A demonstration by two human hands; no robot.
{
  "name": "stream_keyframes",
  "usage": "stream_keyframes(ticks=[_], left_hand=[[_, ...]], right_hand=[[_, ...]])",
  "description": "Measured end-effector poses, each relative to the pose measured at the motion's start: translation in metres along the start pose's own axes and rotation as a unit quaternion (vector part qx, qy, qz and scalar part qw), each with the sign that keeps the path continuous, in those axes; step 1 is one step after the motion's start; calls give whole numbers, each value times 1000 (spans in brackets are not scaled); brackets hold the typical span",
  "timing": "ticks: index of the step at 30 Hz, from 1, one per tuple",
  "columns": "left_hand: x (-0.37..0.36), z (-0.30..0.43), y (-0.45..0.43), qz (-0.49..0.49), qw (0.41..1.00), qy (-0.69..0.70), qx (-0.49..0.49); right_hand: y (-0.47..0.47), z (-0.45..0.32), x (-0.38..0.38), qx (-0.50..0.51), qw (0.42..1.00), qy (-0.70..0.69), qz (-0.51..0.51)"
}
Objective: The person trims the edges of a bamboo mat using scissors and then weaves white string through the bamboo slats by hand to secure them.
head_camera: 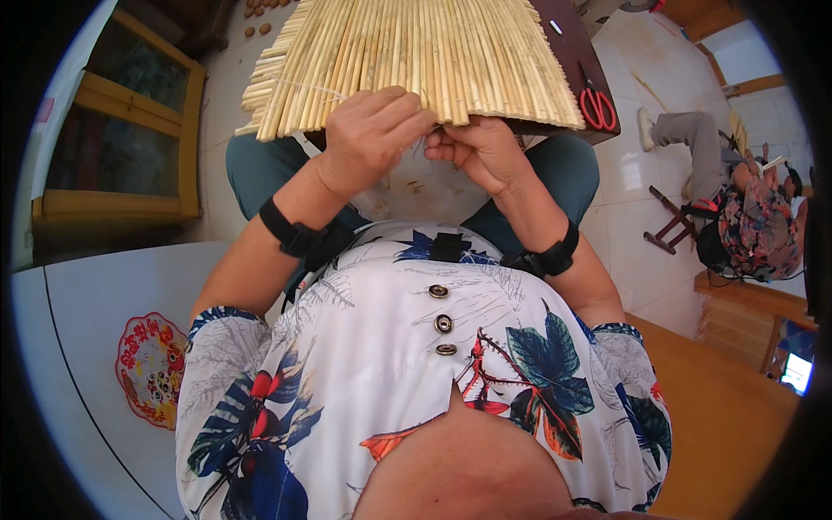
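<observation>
A mat of pale, straight plant stalks (416, 52), laid side by side, covers most of a dark wooden table (588, 45). Its near edge comes out over my lap. My left hand (374, 133) lies over that edge, its fingers bent and closed on the stalks. Close beside it, my right hand (481, 153) has its fingertips pinched together under the edge. A thin thread (417, 148) shows between the two hands and seems to run into the right fingertips. White thread (305, 86) crosses the stalks at the left. The fingertips partly hide one another.
Red-handled scissors (597, 107) and a small white stick (556, 27) lie on the table's right side. A person (754, 214) sits at the far right by a small wooden stool (669, 224). A glass-fronted cabinet (123, 130) stands left. Round brown objects (264, 28) lie on the floor.
</observation>
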State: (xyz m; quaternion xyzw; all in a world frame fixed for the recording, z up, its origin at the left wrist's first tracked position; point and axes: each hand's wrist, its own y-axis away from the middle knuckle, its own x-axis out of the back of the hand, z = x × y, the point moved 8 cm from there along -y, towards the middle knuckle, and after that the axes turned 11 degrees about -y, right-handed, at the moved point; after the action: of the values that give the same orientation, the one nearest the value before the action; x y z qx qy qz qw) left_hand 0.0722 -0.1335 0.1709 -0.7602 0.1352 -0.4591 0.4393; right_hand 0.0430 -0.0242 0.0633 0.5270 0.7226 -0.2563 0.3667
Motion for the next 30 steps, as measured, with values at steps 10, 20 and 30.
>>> stream_keyframes(ticks=[10,20,30], left_hand=[[-36,-39,85,-64,991,22,117],[-100,-36,178,-378,697,397,463],[-136,-16,175,-226,427,651,586]], right_hand=[[44,-6,81,-246,881,384,127],[-45,-14,-5,77,775,623,-72],[-69,26,-12,132,689,701,-128]])
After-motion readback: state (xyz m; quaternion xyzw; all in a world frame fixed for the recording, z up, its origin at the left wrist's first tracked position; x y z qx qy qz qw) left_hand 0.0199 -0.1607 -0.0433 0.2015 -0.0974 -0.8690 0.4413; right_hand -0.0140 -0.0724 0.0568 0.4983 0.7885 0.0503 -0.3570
